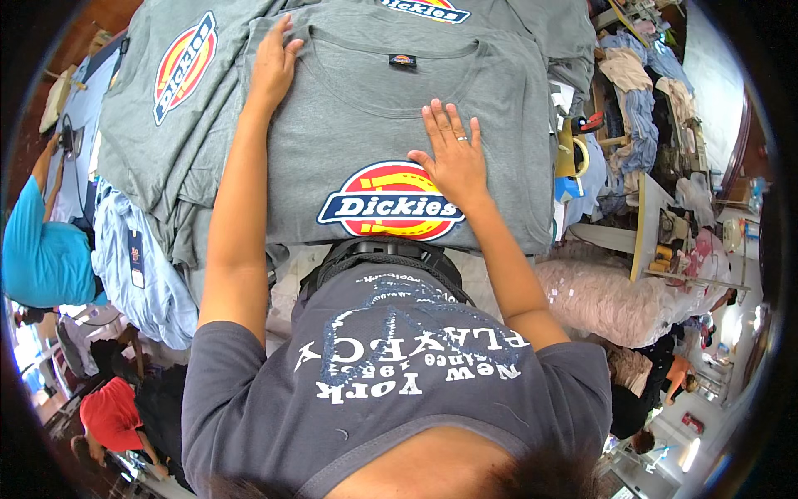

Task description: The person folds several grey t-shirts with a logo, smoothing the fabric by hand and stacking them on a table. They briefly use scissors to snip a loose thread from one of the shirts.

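Note:
A folded grey T-shirt [349,137] lies in front of me, its neckline at the far side and a red, yellow and blue printed logo [386,204] near its front edge. My left hand [275,62] rests at the shirt's far left shoulder, beside the collar, its fingers stretched out. My right hand [453,158] lies flat with spread fingers on the shirt's chest, just below the neckline and partly over the logo's right end. A ring shows on one finger. Inside the collar sits a small dark neck label [403,61]. Neither hand grips anything.
More grey T-shirts [137,145] with the same print spread to the left and behind. Light blue garments [145,249] hang at the left, near a person in a blue top [50,241]. At the right are a large plastic-wrapped bundle [611,295] and thread spools [662,254].

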`<action>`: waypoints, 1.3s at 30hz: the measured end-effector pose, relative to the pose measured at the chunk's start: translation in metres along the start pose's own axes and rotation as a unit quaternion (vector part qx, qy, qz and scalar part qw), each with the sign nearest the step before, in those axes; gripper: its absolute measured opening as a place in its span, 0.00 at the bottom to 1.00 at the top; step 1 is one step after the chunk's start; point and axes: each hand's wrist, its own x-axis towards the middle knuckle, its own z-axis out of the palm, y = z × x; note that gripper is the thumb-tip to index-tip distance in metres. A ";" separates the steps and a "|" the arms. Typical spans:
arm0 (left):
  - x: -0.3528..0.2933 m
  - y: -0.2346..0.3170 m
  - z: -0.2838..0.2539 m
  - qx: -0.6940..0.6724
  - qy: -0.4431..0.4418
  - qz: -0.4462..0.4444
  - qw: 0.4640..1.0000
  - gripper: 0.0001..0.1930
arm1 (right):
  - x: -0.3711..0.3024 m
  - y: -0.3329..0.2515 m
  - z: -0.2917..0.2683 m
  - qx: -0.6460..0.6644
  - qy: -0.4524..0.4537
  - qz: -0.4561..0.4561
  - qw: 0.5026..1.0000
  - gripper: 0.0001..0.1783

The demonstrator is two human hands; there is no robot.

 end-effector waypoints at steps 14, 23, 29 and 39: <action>0.027 -0.017 -0.006 0.307 -0.070 -0.117 0.942 0.25 | -0.003 -0.002 0.001 0.024 0.013 0.011 1.000 0.36; -0.005 0.042 -0.005 0.241 -0.032 -0.019 0.970 0.09 | 0.014 0.050 0.006 -0.013 0.082 0.102 0.991 0.33; -0.023 0.028 0.005 0.281 -0.026 0.020 0.959 0.16 | 0.058 0.108 0.020 0.035 0.100 0.113 0.988 0.31; -0.126 0.193 0.088 0.072 -0.334 0.192 0.920 0.34 | 0.114 0.139 0.019 0.129 0.088 0.136 0.978 0.23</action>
